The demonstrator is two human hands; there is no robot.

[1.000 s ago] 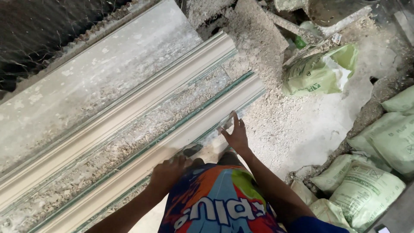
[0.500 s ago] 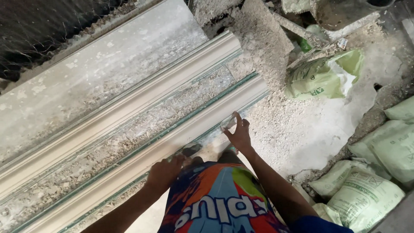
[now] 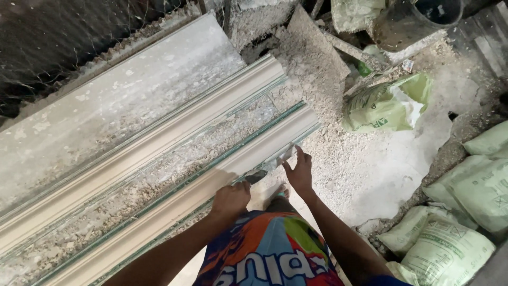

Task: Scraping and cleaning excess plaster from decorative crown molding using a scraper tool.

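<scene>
Head camera, looking straight down past my own colourful shorts to a dusty work floor. My left hand is curled closed over the near edge of a long cream plaster moulding, which lies on a low bench and runs diagonally from the lower left up toward the right. My right hand is open with its fingers spread, the fingertips touching the near edge of the same moulding close to its right-hand end; it holds nothing. A second moulding of the same shape lies parallel just beyond it, with a strip of white crumbs and dust between the two, and past that a wide flat grey slab. As I judge it, both mouldings are already cast and set, smooth along their whole visible length; the nearer one remains seated on the bench, not yet lifted or shifted clear, so the handling of it has only just begun. To the right, the floor carries loose plaster powder, several pale green sacks, and a dark bucket at the top edge.
</scene>
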